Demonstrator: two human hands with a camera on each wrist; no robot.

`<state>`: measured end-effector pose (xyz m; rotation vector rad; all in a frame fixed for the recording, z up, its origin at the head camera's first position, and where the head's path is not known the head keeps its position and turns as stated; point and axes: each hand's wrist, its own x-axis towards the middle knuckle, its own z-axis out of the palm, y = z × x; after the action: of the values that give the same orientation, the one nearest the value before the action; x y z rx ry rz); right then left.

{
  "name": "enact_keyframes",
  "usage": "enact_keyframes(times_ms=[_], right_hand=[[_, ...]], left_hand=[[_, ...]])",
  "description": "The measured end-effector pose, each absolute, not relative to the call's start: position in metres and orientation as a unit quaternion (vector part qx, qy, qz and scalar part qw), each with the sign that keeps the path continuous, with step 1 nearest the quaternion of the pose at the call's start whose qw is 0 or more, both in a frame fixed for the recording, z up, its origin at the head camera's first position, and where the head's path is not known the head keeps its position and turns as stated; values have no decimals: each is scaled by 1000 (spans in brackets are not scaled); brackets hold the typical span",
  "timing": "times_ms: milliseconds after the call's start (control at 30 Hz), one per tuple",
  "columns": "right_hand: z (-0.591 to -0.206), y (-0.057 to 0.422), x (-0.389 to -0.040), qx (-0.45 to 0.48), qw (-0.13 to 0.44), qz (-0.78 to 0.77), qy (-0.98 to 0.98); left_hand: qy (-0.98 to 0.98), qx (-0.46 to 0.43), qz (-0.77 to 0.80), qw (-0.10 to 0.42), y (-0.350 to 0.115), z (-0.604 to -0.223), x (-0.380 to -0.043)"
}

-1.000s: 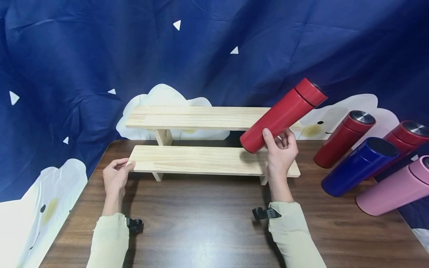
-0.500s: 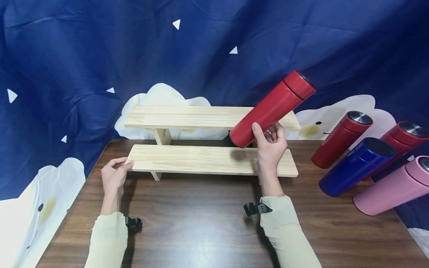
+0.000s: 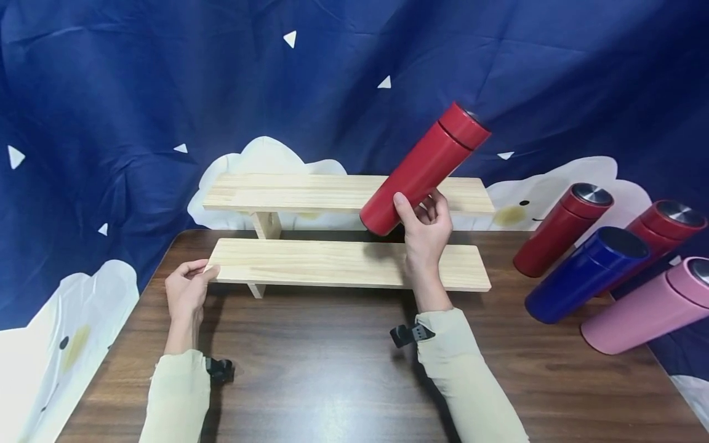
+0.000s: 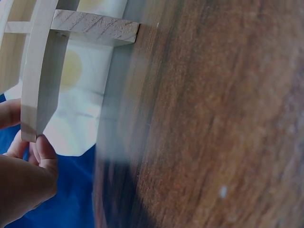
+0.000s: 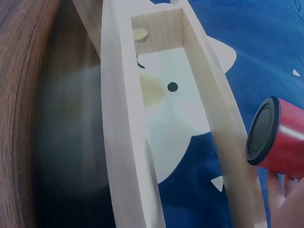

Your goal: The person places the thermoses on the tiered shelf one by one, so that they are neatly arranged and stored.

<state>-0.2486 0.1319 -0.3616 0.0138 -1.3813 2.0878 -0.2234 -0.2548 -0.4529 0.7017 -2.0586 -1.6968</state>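
Note:
A two-tier wooden shelf (image 3: 332, 263) of pale boards stands on the table. My left hand (image 3: 187, 292) pinches the left end of its lower board, thumb on one face and fingers on the other, as the left wrist view shows at the board's end (image 4: 29, 123). In my right hand (image 3: 428, 243) is a red thermos bottle (image 3: 418, 175), gripped near its lower half. It tilts with its cap up to the right and hangs over the shelf, in front of the upper board (image 3: 310, 192). The right wrist view shows its dark round base (image 5: 263, 132), apart from the boards.
To the right on the brown wooden table (image 3: 310, 369) stand a red thermos (image 3: 559, 237), a blue thermos (image 3: 584, 277), another red thermos (image 3: 659, 231) partly hidden behind it, and a pink thermos (image 3: 642, 314). A blue curtain (image 3: 332, 74) with white clouds hangs behind.
My right hand has carried the red thermos leftward and a little upward, from the shelf's right end toward its middle. My left hand keeps its hold on the board.

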Motion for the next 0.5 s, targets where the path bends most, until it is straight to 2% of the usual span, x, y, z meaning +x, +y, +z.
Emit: enact_keyframes(times_ms=[233,500], right_hand=[[-359,120,-251,7,300,794,-528],[-349,114,-260,19,313,789,-528]], left_hand=[[-733,248,-606,185,-255,-454,-221],[-738,242,-603,183,-256,-451,-223]])
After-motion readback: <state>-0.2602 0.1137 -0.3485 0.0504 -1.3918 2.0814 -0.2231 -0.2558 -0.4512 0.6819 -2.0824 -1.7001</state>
